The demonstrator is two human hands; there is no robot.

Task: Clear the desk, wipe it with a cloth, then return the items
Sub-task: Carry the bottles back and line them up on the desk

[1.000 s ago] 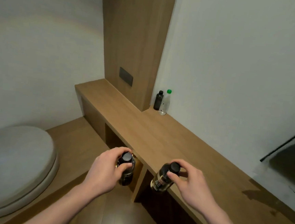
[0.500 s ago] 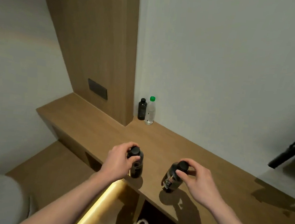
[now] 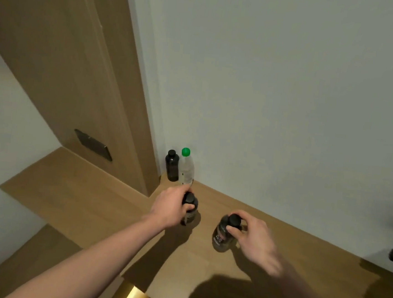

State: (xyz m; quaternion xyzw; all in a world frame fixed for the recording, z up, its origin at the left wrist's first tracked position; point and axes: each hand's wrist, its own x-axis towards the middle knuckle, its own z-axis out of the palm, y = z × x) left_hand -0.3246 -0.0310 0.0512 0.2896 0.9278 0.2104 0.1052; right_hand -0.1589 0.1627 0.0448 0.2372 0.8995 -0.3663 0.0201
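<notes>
On the smooth wooden surface [image 3: 106, 195], each hand grips a dark round bottle by its cap: left hand [image 3: 170, 206] on left bottle [image 3: 189, 211], right hand [image 3: 257, 239] on right bottle [image 3: 223, 234], fingers curled.

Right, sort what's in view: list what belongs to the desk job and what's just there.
Job:
left hand gripping a dark bottle
right hand gripping a labelled dark bottle
black bottle
green-capped bottle
desk

Just there:
wall plate
</notes>
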